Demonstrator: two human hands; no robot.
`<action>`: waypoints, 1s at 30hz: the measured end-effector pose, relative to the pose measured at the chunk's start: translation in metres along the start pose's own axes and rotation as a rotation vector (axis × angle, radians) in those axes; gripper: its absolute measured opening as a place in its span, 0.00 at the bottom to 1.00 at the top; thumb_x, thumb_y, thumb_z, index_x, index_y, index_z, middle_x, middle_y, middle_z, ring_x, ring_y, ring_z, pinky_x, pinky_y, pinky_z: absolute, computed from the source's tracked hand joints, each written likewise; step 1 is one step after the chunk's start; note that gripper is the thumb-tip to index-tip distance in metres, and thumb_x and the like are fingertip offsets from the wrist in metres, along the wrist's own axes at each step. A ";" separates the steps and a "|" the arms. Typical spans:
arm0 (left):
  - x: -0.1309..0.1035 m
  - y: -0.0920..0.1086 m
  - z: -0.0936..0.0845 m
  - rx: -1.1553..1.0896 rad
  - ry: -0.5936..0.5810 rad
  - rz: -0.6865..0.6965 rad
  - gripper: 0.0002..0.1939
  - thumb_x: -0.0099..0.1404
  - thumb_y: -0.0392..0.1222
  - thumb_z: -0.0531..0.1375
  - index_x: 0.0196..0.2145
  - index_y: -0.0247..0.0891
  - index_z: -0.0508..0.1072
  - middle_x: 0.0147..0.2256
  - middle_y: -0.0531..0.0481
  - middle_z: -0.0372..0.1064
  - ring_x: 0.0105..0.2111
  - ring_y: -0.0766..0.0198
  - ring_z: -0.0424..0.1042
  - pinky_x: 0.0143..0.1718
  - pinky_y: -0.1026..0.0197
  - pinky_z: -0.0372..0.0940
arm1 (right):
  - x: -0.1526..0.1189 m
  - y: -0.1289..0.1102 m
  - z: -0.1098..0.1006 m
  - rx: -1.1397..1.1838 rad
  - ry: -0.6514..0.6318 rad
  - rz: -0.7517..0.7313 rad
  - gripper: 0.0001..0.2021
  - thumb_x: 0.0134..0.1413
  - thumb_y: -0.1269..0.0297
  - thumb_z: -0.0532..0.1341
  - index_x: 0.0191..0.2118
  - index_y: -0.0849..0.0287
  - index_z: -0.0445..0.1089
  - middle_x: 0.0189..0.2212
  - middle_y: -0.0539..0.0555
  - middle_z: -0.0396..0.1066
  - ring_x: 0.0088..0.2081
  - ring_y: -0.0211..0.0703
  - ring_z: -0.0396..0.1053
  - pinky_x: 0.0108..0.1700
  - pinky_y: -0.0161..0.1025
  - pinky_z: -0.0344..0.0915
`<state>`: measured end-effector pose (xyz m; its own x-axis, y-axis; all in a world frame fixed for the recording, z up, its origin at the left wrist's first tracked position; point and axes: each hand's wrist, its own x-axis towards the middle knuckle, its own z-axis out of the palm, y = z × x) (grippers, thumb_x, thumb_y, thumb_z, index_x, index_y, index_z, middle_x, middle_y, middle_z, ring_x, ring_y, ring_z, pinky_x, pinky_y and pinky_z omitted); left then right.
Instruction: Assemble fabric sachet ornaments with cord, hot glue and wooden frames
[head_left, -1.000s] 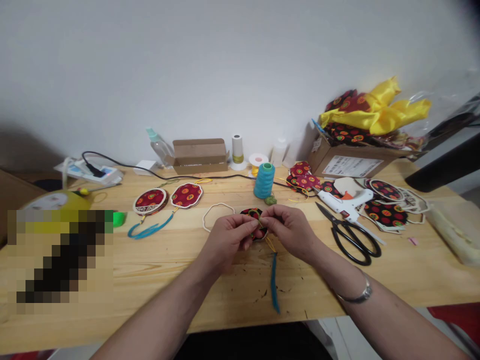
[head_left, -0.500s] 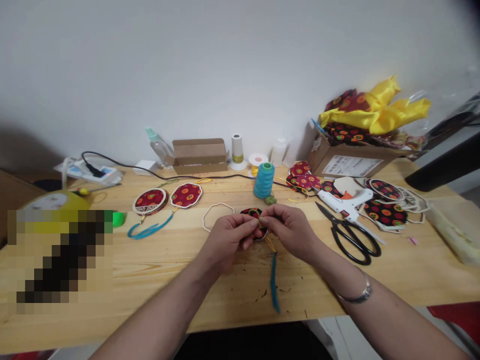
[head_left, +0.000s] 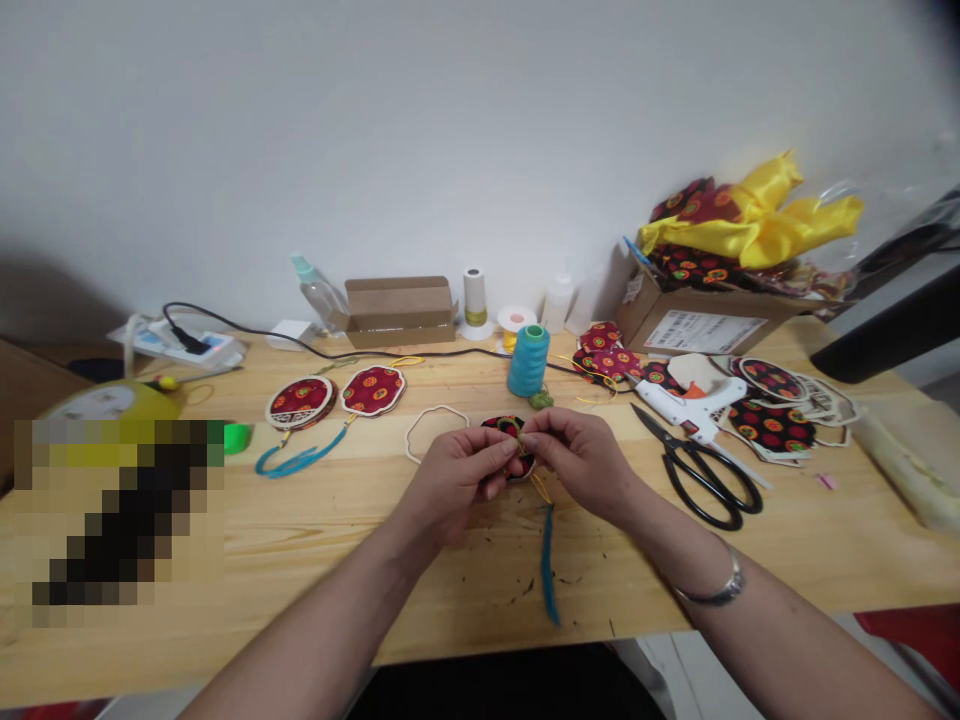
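The left hand (head_left: 459, 475) and right hand (head_left: 576, 458) pinched a green cord (head_left: 509, 420), grips narrow, by a black patterned pendant (head_left: 528, 465) well in from the front edge of the counter (head_left: 300, 560), toward which a blue tassel (head_left: 549, 565) trailed

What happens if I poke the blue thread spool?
The blue thread spool stands upright and is taller than wide, so a poke would probably tip it. Its round sides could let it roll. Its thread-wrapped surface likely won't feel slippery.

Soft, even light across the desk (head_left: 285, 530), shadow on the wall (head_left: 450, 130) far left, sheen on yellow cloth (head_left: 780, 235), blocky pixels lower left!
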<state>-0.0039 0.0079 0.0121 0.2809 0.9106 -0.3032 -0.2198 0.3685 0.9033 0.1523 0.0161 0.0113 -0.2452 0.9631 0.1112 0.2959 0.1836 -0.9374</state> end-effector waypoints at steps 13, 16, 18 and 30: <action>0.001 -0.001 -0.001 -0.020 0.004 -0.005 0.12 0.49 0.45 0.67 0.24 0.31 0.74 0.20 0.51 0.70 0.14 0.77 0.55 0.17 0.69 0.46 | 0.001 0.002 0.000 -0.044 0.013 -0.023 0.06 0.51 0.69 0.57 0.25 0.60 0.68 0.20 0.47 0.67 0.23 0.34 0.62 0.26 0.31 0.59; 0.002 -0.002 -0.001 -0.013 0.012 -0.002 0.12 0.49 0.45 0.67 0.24 0.32 0.74 0.20 0.51 0.70 0.14 0.77 0.55 0.17 0.69 0.46 | 0.002 0.002 0.000 -0.043 0.011 -0.020 0.06 0.51 0.69 0.57 0.26 0.60 0.68 0.20 0.47 0.67 0.23 0.34 0.62 0.26 0.31 0.58; 0.002 -0.002 -0.001 -0.015 0.018 -0.003 0.12 0.48 0.45 0.67 0.24 0.32 0.75 0.20 0.51 0.69 0.14 0.77 0.54 0.17 0.69 0.46 | 0.002 0.002 0.000 -0.042 0.009 -0.023 0.06 0.51 0.69 0.57 0.26 0.60 0.69 0.20 0.48 0.68 0.23 0.34 0.62 0.27 0.32 0.59; 0.001 0.001 0.000 -0.012 0.074 0.048 0.08 0.49 0.40 0.66 0.23 0.31 0.75 0.19 0.51 0.70 0.15 0.77 0.55 0.18 0.69 0.48 | 0.001 0.003 0.003 0.000 0.009 -0.018 0.07 0.52 0.66 0.57 0.27 0.59 0.69 0.20 0.48 0.68 0.23 0.34 0.61 0.26 0.32 0.59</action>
<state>-0.0037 0.0091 0.0131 0.2002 0.9385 -0.2812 -0.2427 0.3255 0.9138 0.1502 0.0175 0.0074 -0.2422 0.9613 0.1315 0.2919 0.2014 -0.9350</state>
